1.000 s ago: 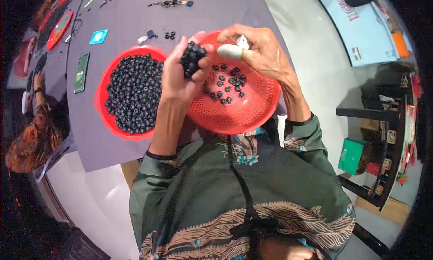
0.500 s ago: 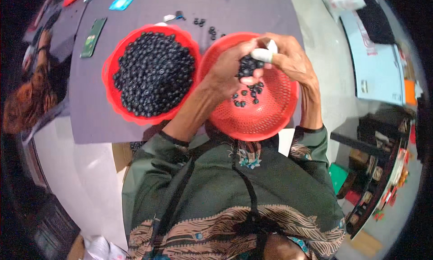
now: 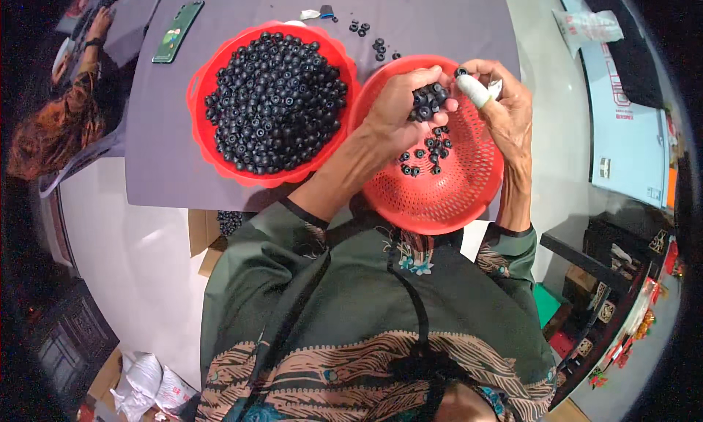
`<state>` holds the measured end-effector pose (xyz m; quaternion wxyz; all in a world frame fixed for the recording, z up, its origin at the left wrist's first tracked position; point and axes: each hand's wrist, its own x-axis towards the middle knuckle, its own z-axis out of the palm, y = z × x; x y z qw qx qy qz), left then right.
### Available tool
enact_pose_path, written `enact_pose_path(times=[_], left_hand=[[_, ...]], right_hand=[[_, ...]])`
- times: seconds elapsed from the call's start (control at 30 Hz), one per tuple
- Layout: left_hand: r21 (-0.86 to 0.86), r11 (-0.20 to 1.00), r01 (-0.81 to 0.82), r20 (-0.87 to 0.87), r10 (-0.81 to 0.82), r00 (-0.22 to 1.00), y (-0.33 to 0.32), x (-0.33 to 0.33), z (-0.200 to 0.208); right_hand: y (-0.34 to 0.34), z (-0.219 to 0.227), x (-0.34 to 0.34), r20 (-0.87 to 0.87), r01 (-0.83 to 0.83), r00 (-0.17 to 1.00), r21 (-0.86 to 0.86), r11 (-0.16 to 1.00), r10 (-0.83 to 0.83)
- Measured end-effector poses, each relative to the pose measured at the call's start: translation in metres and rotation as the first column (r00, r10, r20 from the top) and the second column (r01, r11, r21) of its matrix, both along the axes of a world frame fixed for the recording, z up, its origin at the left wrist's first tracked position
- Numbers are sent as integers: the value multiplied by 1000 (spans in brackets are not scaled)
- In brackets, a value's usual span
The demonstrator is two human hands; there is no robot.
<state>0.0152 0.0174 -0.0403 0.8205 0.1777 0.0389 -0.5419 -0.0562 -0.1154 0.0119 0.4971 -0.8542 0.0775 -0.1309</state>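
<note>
Cupped over the red perforated basket [image 3: 450, 210], my left hand [image 3: 392, 114] holds a clump of small black round pieces [image 3: 429, 102], which look like beads or bushings with a dimple or hole in the middle. Close beside it on the right, my right hand [image 3: 509, 111] pinches a single black piece [image 3: 460, 71] between thumb and finger. White coverings [image 3: 476, 91] wrap its thumb and a fingertip. Several more black pieces [image 3: 436, 150] lie loose at the bottom of the basket, below my hands. Left of it, a red scallop-edged basin [image 3: 203, 144] holds a tall heap of the same pieces.
On the grey-covered table [image 3: 165, 180] lie a phone [image 3: 179, 32], scattered black pieces [image 3: 378, 49] and a small white-and-dark item [image 3: 317, 13]. At the far left another person's arm [image 3: 88, 63] rests by the table. An open carton [image 3: 201, 235] stands below the table edge.
My view has shifted, so the table contents appear farther right. My right hand has drawn slightly apart from my left and now shows a black piece at its fingertips.
</note>
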Motion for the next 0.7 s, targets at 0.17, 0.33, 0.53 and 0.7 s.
enact_pose_path(times=[0.17,0.33,0.53,0.7], left_hand=[[-46,999,-3,84,7,996,-4,-4,-3],[18,1000,-26,119,23,993,-6,-5,2],[-1,999,37,84,-36,996,-3,-6,1],[-51,996,68,103,-63,993,0,-3,-2]], right_hand=[[8,5,-3,110,104,992,-366,925,-68],[8,0,-5,138,111,989,-497,861,-48],[14,-4,-9,124,101,991,-452,886,-50],[14,2,-16,82,91,995,-362,928,-66]])
